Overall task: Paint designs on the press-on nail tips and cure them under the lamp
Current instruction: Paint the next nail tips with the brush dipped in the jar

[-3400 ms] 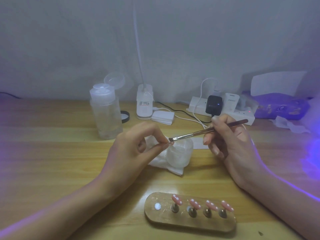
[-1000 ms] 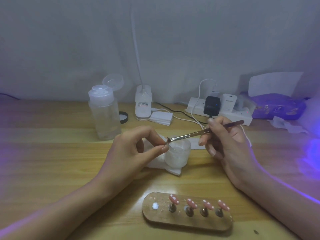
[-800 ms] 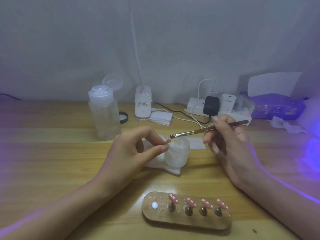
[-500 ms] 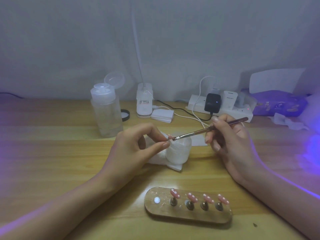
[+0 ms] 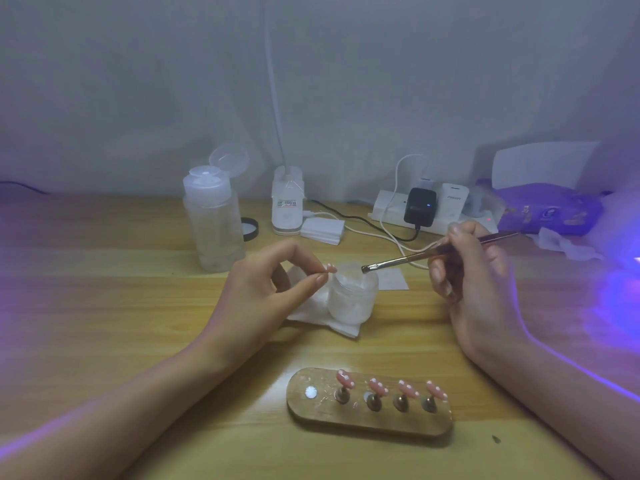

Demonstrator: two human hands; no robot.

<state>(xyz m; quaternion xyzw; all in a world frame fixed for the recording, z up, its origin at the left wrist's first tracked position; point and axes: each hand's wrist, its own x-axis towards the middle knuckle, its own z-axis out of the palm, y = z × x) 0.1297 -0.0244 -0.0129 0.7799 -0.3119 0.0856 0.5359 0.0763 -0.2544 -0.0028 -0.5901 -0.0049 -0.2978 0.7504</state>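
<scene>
My left hand (image 5: 263, 289) pinches a pink nail tip (image 5: 331, 269) between thumb and forefinger, just left of the frosted jar (image 5: 351, 296). The brush (image 5: 415, 258) hangs head-first over the jar mouth, its shaft rising rightward into my pinching right hand (image 5: 474, 271). The nail tip lies left of the brush head, with a small open gap between.

Entry, brush (image 5: 398, 260): tip, earlier touching the nail tip (image 5: 331, 269) pinched by left hand (image 5: 266, 296) just left of the jar (image 5: 351, 299), now clear, over jar's right rim.
</scene>
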